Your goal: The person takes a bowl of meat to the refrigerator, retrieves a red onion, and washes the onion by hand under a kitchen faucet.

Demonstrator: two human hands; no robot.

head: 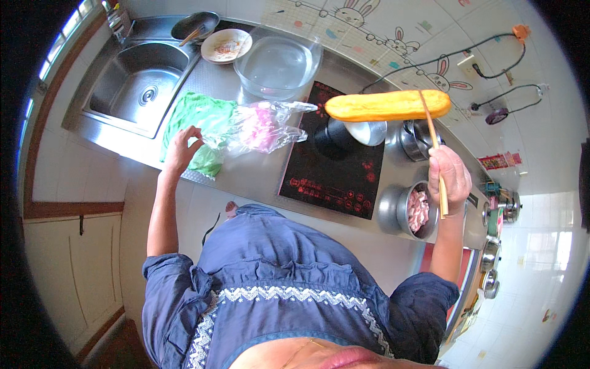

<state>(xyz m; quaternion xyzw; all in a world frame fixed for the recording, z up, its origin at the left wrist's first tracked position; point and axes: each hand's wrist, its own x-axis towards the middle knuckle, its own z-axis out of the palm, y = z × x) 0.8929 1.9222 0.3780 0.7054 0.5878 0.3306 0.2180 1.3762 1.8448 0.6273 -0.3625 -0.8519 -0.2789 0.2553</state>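
My right hand [449, 177] grips wooden chopsticks [434, 133]. At their tips, a long yellow vegetable [382, 106], like a ripe cucumber, hangs raised over the far side of the cooktop. One chopstick crosses in front of it; whether it is pinched or pierced I cannot tell. On the left, my left hand [182, 150] hovers at the edge of a green plastic bag [198, 110], thumb and forefinger curved near the plastic. Whether they pinch it is unclear. A clear plastic bag [260, 127] with something pink inside lies beside the green one.
A black induction cooktop [318, 184] holds dark and white cookware [368, 131], partly hidden. Right of it stand a steel pot [412, 143] and a steel bowl of raw meat [418, 210]. Behind are a clear basin [281, 64], stacked plates [226, 46] and a wok [196, 25]. A sink [138, 87] lies left.
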